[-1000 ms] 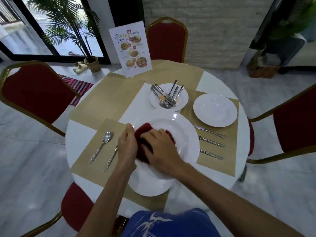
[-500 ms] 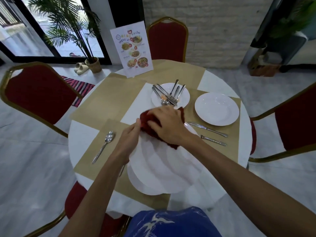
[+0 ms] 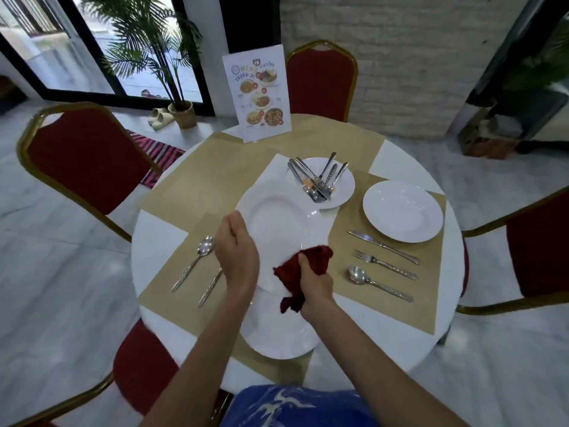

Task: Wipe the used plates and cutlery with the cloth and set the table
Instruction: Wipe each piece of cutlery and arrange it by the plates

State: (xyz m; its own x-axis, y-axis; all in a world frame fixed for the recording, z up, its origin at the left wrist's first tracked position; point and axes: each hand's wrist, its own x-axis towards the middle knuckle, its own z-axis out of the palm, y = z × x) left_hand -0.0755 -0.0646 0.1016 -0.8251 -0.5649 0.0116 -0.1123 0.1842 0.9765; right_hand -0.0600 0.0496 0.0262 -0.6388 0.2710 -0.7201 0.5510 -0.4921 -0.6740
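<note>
My left hand point(image 3: 237, 251) grips the left rim of a large white plate point(image 3: 278, 223), holding it lifted and tilted over the table. My right hand point(image 3: 314, 282) clutches a dark red cloth point(image 3: 303, 269) at the plate's lower right edge. A second white plate point(image 3: 277, 331) lies on the near placemat under my hands. A small white plate point(image 3: 341, 189) behind holds several used pieces of cutlery point(image 3: 320, 180). On the right placemat sit a clean plate point(image 3: 401, 211), a knife point(image 3: 383, 246), a fork point(image 3: 386, 265) and a spoon point(image 3: 377, 283). On the left lie a spoon point(image 3: 194, 261) and another utensil point(image 3: 211, 286).
The round white table point(image 3: 154, 229) carries tan placemats and a standing menu card point(image 3: 257, 94) at the far side. Red chairs with gold frames point(image 3: 77, 158) ring the table. A potted palm point(image 3: 181, 112) stands by the glass door.
The cloth has swept from the plate's far edge down to its lower right. My left hand has lifted and tilted the plate further up, uncovering the second plate below.
</note>
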